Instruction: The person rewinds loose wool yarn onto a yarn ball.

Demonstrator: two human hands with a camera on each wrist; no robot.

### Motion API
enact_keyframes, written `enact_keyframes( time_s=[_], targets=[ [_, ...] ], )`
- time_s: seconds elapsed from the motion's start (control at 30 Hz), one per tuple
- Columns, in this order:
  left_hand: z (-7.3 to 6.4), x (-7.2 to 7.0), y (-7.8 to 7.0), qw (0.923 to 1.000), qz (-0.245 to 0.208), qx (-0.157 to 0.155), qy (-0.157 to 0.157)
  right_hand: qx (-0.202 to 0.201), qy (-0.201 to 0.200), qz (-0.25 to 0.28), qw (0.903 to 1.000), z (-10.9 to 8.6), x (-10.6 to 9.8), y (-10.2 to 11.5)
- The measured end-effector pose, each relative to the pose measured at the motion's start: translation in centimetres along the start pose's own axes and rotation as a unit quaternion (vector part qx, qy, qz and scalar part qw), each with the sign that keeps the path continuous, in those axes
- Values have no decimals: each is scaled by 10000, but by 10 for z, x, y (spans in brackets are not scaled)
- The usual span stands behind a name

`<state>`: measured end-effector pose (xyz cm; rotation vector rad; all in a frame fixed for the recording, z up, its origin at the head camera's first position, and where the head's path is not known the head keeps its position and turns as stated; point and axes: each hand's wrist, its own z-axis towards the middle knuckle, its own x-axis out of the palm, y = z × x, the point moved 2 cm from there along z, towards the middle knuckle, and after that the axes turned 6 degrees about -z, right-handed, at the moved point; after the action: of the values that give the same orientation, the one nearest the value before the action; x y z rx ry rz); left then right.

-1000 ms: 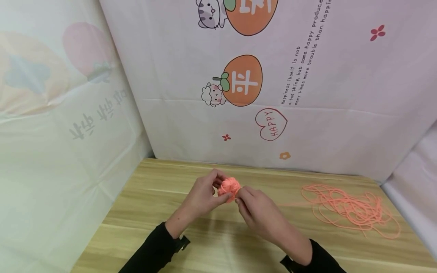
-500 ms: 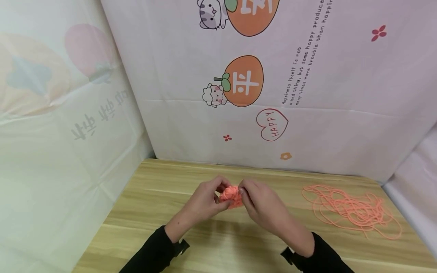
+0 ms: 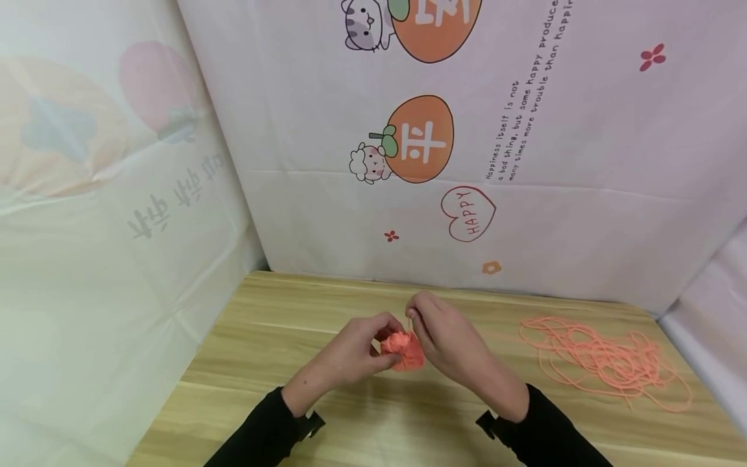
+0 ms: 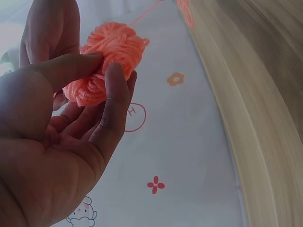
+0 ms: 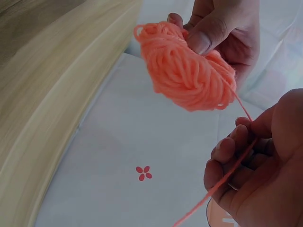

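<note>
A small ball of coral-orange yarn (image 3: pixel 411 354) is gripped between the thumb and fingers of my left hand (image 3: pixel 357 350), above the table. In the left wrist view the thumb and a finger press into the yarn ball (image 4: pixel 118 45). My right hand (image 3: pixel 452 340) is just right of the ball and pinches a single strand. In the right wrist view this yarn strand (image 5: pixel 201 201) runs from the ball (image 5: pixel 184 75) through the curled fingers of the right hand (image 5: pixel 258 161) and out of the frame.
On the right of the wooden table (image 3: pixel 268 324) lies a loose tangle of the same yarn (image 3: pixel 607 357). A white printed cloth (image 3: pixel 327 220) hangs behind the table, with more cloth (image 3: pixel 192 272) at the left side.
The ball has turned in my left hand and come slightly nearer and to the right. My right hand has moved from against the ball to above its right side, drawing the strand along.
</note>
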<state>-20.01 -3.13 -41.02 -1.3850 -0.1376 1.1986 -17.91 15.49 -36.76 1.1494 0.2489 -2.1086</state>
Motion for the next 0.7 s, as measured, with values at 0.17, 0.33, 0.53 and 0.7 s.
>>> enact_keyframes(
  time_s=[0.17, 0.33, 0.53, 0.7],
  targets=[
    [-1, 0, -1, 9997, -98, 143, 158, 81, 80, 25, 9999, 4, 3, -2],
    [-2, -1, -4, 9978, -290, 460, 367, 97, 138, 292, 9994, 6, 6, -4],
    [-4, -4, -8, 9948, -559, 673, 522, 152, 257, 587, 9978, 5, 10, -7],
    [-6, -5, -6, 9952, -503, 710, 448, 375, 361, 775, 9956, 3, 14, -10]
  ],
)
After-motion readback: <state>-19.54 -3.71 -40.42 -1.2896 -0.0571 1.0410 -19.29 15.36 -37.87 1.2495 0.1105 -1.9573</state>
